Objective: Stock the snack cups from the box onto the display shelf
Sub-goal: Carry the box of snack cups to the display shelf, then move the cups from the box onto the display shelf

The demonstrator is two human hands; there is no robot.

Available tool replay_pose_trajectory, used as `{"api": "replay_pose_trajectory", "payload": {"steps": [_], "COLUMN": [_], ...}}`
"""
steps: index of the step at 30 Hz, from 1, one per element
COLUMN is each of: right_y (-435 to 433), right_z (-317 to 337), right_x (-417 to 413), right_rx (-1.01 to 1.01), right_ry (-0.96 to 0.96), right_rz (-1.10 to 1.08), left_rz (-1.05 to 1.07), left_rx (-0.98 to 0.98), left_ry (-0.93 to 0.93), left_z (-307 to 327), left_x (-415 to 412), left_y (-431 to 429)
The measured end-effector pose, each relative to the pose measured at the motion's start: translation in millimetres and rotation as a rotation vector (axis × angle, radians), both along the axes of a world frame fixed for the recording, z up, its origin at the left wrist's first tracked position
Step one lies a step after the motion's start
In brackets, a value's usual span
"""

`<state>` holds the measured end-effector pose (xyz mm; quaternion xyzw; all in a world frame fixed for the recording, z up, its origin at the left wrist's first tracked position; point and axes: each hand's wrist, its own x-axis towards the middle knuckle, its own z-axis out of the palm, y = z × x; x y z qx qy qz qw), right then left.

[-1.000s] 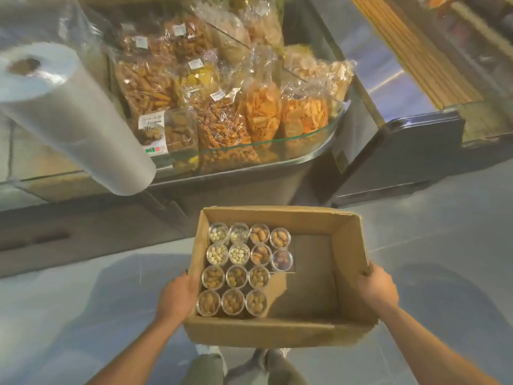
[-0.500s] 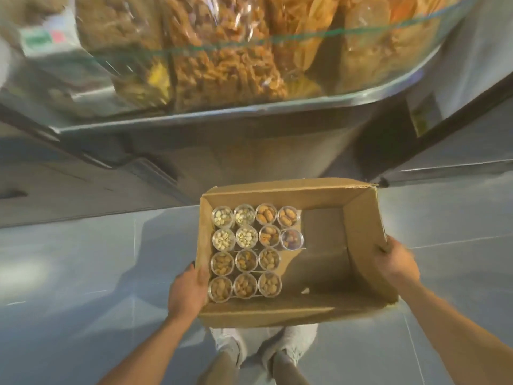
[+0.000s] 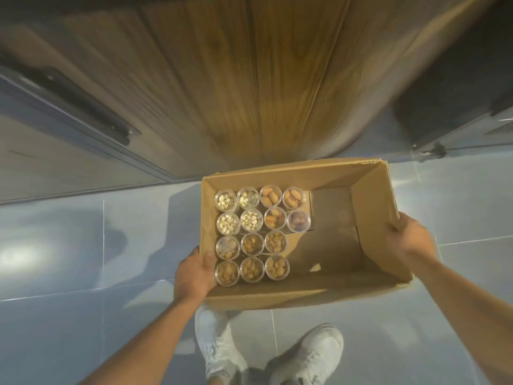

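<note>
The tiled floor (image 3: 69, 245) fills most of the view, and a wood-grain panel (image 3: 249, 79) rises from it at 12 o'clock. The display shelf itself is out of sight. Just in front of the panel's foot, the open cardboard box (image 3: 372, 212) hangs above the floor between two hands, over a pair of pale shoes (image 3: 308, 357) at 6 o'clock.

The left hand (image 3: 194, 273) grips the box's 9 o'clock wall near its close corner, thumb hooked over the rim and the other fingers hidden outside. The right hand (image 3: 408, 237) grips the 3 o'clock wall, its fingers (image 3: 394, 230) curled over the rim, and that wall leans outward.

The step looks like carrying the box into place for unloading. The load is lopsided, so the left side probably carries most of the weight. Holding the base level should stop the cups sliding into the bare half. The splayed right wall looks soft, so a grip lower down or under the base would be safer.

The snack cups (image 3: 251, 237), fourteen clear lidded tubs, are all in the box, packed into its 9 o'clock half in four rows touching one another: four, four, three, three. The pale nut cups (image 3: 225, 200) fill the 10 o'clock corner, the brown nut cups (image 3: 274, 266) sit toward 7 o'clock, and one dark-filled cup (image 3: 299, 221) ends the second row. The 3 o'clock half is bare cardboard.
</note>
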<state>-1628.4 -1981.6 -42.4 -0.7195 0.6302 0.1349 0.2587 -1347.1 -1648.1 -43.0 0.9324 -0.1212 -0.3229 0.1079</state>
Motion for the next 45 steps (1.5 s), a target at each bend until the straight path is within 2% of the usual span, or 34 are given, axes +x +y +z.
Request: {"api": "replay_pose_trajectory", "payload": {"steps": [8, 18, 27, 36, 39, 41, 43, 45], "right_y": [-10, -11, -9, 1, 10, 19, 30, 42], "right_z": [-45, -73, -64, -23, -5, 2, 2, -10], "right_x": [9, 15, 17, 25, 32, 38, 46, 53], "right_rx": [-0.019, -0.032, 0.065, 0.112, -0.019, -0.117, -0.089, 0.040], "right_ry": [-0.005, -0.009, -0.042, -0.105, -0.198, -0.238, -0.233, -0.237], "right_rz": [-0.026, -0.052, -0.067, -0.163, -0.160, -0.051, 0.055, 0.136], "left_rz": [-0.030, 0.012, 0.042, -0.024, -0.129, -0.246, -0.391, -0.520], "left_rx": [-0.032, -0.051, -0.058, -0.067, -0.061, -0.049, -0.058, -0.067], "left_ry": [-0.015, -0.019, 0.109, 0.176, 0.055, -0.051, -0.113, -0.143], "left_z": [-50, -78, -73, -23, -10, -3, -4, -11], "left_x": [10, 12, 13, 38, 41, 41, 39, 34], "left_y": [-8, -7, -7, -24, -35, -44, -55, -65]}}
